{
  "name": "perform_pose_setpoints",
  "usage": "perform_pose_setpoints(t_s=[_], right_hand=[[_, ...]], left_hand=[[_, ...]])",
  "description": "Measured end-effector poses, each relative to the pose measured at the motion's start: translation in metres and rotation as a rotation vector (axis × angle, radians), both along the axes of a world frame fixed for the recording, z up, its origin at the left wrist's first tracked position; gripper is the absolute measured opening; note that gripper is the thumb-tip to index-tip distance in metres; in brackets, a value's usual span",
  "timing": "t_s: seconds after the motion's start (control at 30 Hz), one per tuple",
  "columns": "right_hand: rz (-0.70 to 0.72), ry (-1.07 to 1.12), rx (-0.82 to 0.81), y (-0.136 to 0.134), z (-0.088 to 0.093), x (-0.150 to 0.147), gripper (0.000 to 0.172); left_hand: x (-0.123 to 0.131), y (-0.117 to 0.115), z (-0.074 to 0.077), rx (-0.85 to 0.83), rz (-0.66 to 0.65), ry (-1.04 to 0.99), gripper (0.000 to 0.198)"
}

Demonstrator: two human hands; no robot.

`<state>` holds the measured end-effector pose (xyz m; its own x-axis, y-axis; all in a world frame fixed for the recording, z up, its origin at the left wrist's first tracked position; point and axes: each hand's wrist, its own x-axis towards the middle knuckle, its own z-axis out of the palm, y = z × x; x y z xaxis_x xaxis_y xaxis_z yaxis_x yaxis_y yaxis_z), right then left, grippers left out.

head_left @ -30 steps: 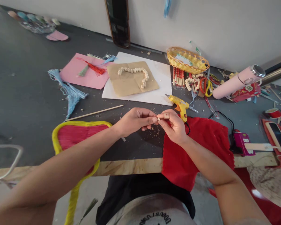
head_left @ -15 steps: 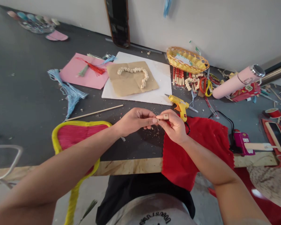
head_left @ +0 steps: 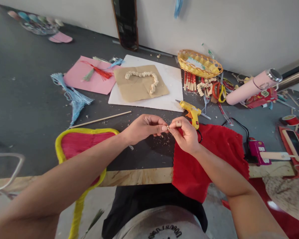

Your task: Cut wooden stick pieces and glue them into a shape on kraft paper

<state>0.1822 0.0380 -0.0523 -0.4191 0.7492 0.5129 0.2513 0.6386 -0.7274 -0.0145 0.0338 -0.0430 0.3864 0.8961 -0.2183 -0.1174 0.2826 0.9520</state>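
Both hands meet above the dark table near its front edge. Between the fingertips is a tiny beige piece [head_left: 167, 127], too small to name. My left hand [head_left: 150, 126] pinches it from one side with thumb and forefinger. From the other side my right hand [head_left: 183, 132] pinches it too, and a bandage-like patch shows on one finger. Small crumbs [head_left: 164, 139] lie on the table beneath. Beyond the hands, a curved string of cream-coloured pieces [head_left: 142, 73] rests on brown paper [head_left: 137, 89] over a white board [head_left: 174, 83].
A yellow glue gun [head_left: 193, 113] lies just beyond my right hand, near red cloth [head_left: 214, 146]. A thin stick [head_left: 102, 119] and a yellow-rimmed fan [head_left: 84, 142] lie left. Behind are a wicker basket [head_left: 199, 64], scissors [head_left: 220, 93], a pink flask [head_left: 251, 86] and a blue tassel [head_left: 74, 98].
The fingers have shifted slightly, and the small beige piece shows more clearly between them. Everything on the table stays where it was.
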Motion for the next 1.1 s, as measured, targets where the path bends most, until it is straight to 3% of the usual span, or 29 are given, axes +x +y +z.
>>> perform_pose_setpoints(t_s=[0.43,0.73,0.8,0.9,1.1], right_hand=[[0.048,0.051,-0.098,-0.003,-0.003,-0.002,0.004],[0.081,0.068,-0.121,-0.004,-0.004,-0.001,0.003],[0.076,0.086,-0.143,-0.004,-0.003,-0.001,0.009],[0.053,0.056,-0.103,-0.004,-0.001,0.000,0.015],[0.030,0.018,-0.013,-0.002,0.001,0.001,0.009]], left_hand=[[0.001,-0.002,-0.003,0.048,0.008,-0.021,0.023],[-0.003,0.000,0.000,0.024,-0.083,0.016,0.027],[-0.003,0.000,0.002,0.019,-0.086,0.024,0.028],[-0.001,0.000,0.005,0.013,-0.075,0.028,0.032],[-0.002,0.000,0.006,0.015,-0.080,0.034,0.031]])
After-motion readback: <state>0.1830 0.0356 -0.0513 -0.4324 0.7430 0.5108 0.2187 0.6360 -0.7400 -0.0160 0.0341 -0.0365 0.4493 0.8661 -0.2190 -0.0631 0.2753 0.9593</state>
